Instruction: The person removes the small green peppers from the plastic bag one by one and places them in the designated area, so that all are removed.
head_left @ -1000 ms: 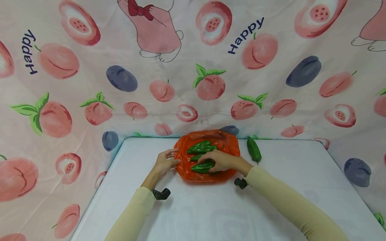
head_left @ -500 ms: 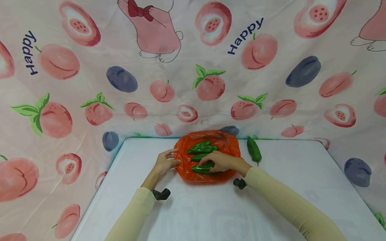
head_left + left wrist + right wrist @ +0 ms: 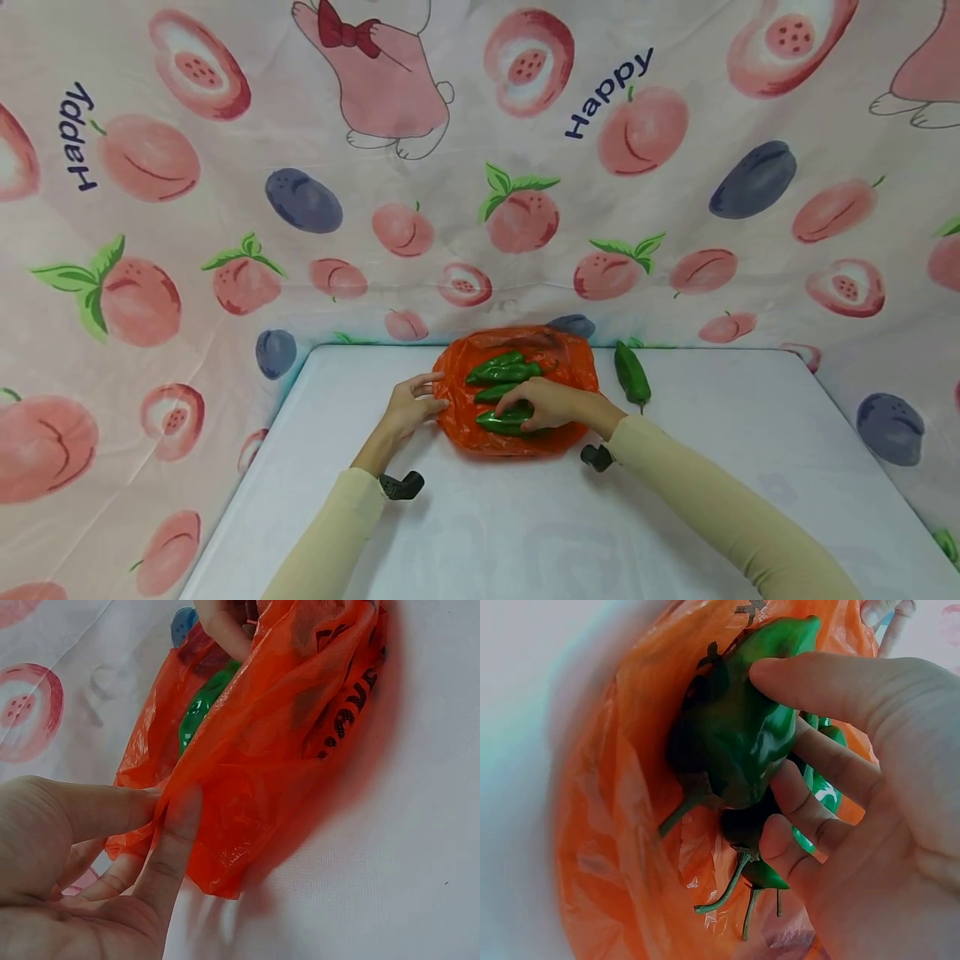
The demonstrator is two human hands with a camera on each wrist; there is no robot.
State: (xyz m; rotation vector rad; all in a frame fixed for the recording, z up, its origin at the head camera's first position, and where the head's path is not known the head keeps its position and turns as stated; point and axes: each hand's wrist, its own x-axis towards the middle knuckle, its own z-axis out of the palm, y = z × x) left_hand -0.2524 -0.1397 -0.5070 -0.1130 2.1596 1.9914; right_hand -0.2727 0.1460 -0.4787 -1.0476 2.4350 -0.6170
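An orange-red plastic bag (image 3: pixel 480 442) lies at the table's far side, its mouth facing up, with several green peppers (image 3: pixel 495 367) inside. My left hand (image 3: pixel 406 410) pinches the bag's left rim between thumb and fingers, plain in the left wrist view. Inside the bag, my right hand (image 3: pixel 553 404) holds the nearest green pepper (image 3: pixel 739 724), thumb on top and fingers against its other side. In the right wrist view, more peppers with long stems show beneath and behind that one, partly hidden by the fingers.
One more green pepper (image 3: pixel 632 373) lies on the white table (image 3: pixel 525 533) to the right of the bag. A fruit-printed cloth (image 3: pixel 450 208) hangs behind the table's far edge. Small black devices sit at both wrists.
Almost nothing moves. The right hand shifts slightly on the nearest pepper; the left hand stays at the bag's rim. The head view tilts a little.
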